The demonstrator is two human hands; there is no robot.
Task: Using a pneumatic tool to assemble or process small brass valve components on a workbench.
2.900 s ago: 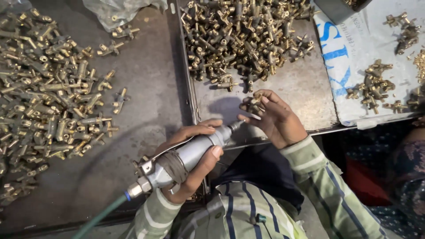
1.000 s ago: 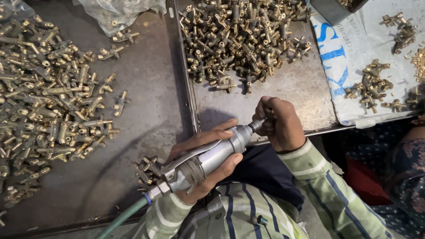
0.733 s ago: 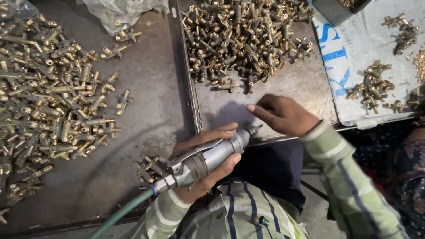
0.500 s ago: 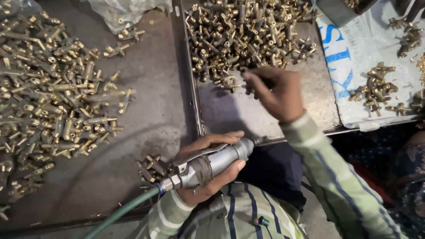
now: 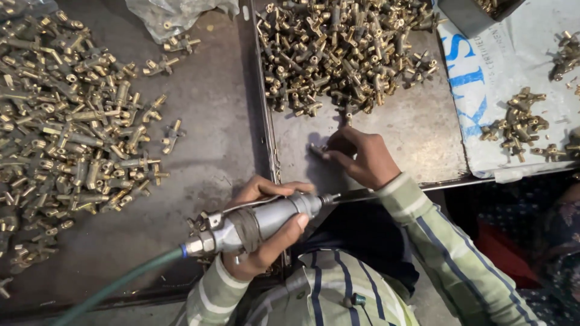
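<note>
Left hand (image 5: 266, 226) wraps closed around a grey pneumatic hand tool (image 5: 260, 222) at the lower centre of the frame, thumb lying over the barrel and the nose of the tool pointing right, toward the near edge of the metal tray (image 5: 417, 127). A green air hose (image 5: 115, 287) runs from the rear of the tool to the lower left corner. Right hand (image 5: 362, 158) rests on the tray just above the tool's tip, fingers curled and pinching a small brass fitting (image 5: 317, 149) at its left side. Half a second earlier that hand reached higher, into the lower fringe of the brass pile (image 5: 344, 51) that fills the upper middle of the frame; now it has drawn back toward the body with the piece between its fingertips, well short of the spot beside the tool's nose where it held a fitting a second ago. The tool has barely shifted across these moments. A broad heap of larger brass fittings (image 5: 66, 115) covers the bench (image 5: 205, 151) at the left, and a few loose clusters (image 5: 519, 124) lie on a white printed sack (image 5: 507, 66) at the upper right.
</note>
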